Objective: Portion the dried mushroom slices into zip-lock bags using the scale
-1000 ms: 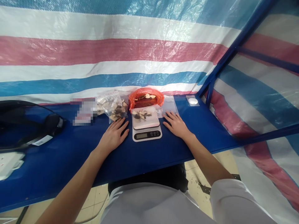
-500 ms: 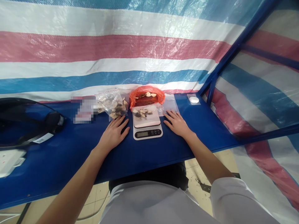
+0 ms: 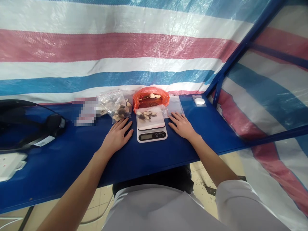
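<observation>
My left hand (image 3: 117, 134) lies flat on the blue table, fingers spread, its fingertips at the edge of a clear bag of dried slices (image 3: 121, 112) that look like mushroom. On the other side, my right hand (image 3: 182, 125) rests flat, its fingertips on or beside an unfilled clear plastic bag (image 3: 175, 105). Between both hands sits a white digital scale (image 3: 152, 136). On its plate lies a clear bag holding a few dried slices (image 3: 147, 115). Just behind the scale, an orange plastic bag (image 3: 137, 96) stands open with pale slices inside. The scale's display is unreadable.
At the left are a black strapped device (image 3: 55, 123) and a white power strip (image 3: 11, 165). A blurred-out packet (image 3: 88, 112) lies beside the clear bags. A round white object in a small bag (image 3: 199, 101) lies at the back right, near a blue metal frame (image 3: 218, 89).
Both hands stay in place on the table. The whole view has shifted very slightly; nothing has been picked up or moved.
</observation>
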Tool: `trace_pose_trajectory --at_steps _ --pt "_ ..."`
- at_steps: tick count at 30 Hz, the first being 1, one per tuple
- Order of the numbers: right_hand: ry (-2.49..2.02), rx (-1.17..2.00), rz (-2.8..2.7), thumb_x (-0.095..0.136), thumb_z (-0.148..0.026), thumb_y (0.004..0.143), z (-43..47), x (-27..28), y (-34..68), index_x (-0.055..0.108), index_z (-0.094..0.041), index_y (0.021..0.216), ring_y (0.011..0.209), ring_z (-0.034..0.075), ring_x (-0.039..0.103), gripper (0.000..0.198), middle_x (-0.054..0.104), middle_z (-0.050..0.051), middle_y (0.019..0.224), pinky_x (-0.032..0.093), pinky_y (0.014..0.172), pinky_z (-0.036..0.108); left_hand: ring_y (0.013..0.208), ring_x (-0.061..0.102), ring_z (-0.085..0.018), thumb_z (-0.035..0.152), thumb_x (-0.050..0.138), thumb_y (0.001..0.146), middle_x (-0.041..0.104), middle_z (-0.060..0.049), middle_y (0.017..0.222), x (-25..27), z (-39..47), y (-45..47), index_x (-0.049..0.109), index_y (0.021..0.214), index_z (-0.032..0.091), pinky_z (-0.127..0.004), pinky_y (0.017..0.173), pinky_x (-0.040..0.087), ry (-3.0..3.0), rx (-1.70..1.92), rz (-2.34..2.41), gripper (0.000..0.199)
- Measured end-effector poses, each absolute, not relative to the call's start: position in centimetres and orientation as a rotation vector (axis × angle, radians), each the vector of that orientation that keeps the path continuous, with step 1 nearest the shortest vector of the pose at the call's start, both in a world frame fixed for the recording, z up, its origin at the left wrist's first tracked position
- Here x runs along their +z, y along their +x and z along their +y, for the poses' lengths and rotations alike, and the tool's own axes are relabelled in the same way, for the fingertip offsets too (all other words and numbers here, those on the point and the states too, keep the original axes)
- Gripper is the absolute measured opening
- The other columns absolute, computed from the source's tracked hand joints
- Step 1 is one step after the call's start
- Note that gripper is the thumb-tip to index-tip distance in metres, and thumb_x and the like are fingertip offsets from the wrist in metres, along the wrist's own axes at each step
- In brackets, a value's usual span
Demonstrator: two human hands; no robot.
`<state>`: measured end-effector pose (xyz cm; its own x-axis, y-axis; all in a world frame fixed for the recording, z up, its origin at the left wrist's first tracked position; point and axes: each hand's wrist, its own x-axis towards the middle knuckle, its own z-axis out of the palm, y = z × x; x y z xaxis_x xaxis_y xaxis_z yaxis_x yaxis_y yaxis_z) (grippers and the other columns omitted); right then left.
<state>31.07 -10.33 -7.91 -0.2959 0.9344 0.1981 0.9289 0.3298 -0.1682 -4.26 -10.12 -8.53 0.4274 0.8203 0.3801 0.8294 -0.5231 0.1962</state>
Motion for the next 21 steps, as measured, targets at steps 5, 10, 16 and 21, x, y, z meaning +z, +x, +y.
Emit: trace_pose_trajectory --at_steps 5,10,16,21 --pt "-1.68 0.03 -2.336 0.04 -0.043 0.104 -10.3 -8.0 31.1 0.055 -0.022 0.147 0.149 0.032 0.038 0.05 0.046 0.009 0.158 0.029 0.123 0.054 0.139 0.049 -0.037 0.05 0.038 0.1 0.056 -0.017 0.148 -8.6 -10.1 -4.3 0.064 0.135 0.015 -0.057 0.118 0.038 -2.644 -0.69 -1.534 0.056" --pt "-1.652 0.029 -2.316 0.041 -0.043 0.103 -10.3 -8.0 31.3 0.056 -0.024 0.145 0.148 0.031 0.04 0.048 0.049 0.008 0.156 0.031 0.123 0.055 0.137 0.052 -0.037 0.049 0.041 0.099 0.059 -0.015 0.145 -8.4 -10.1 -4.3 0.066 0.132 0.019 -0.058 0.114 0.042 -2.626 -0.715 -1.538 0.052" --pt "-1.603 0.096 -2.162 0.049 -0.041 0.1 -10.3 -6.4 31.0 0.062 -0.022 0.139 0.141 0.03 0.051 0.046 0.056 0.008 0.149 0.045 0.115 0.047 0.124 0.063 -0.033 0.045 0.046 0.099 0.068 -0.014 0.132 -7.0 -10.5 -3.4 0.07 0.125 0.017 -0.05 0.107 0.051 -2.569 -0.84 -1.526 0.046" --pt "-1.494 0.336 -1.786 0.052 -0.044 0.097 -9.3 -4.8 30.2 0.072 -0.025 0.125 0.119 0.027 0.069 0.039 0.073 0.005 0.127 0.054 0.107 0.042 0.117 0.068 -0.027 0.04 0.05 0.099 0.072 -0.011 0.125 -4.9 -10.1 -1.9 0.07 0.123 0.019 -0.044 0.105 0.054 -2.525 -1.038 -1.46 0.037"
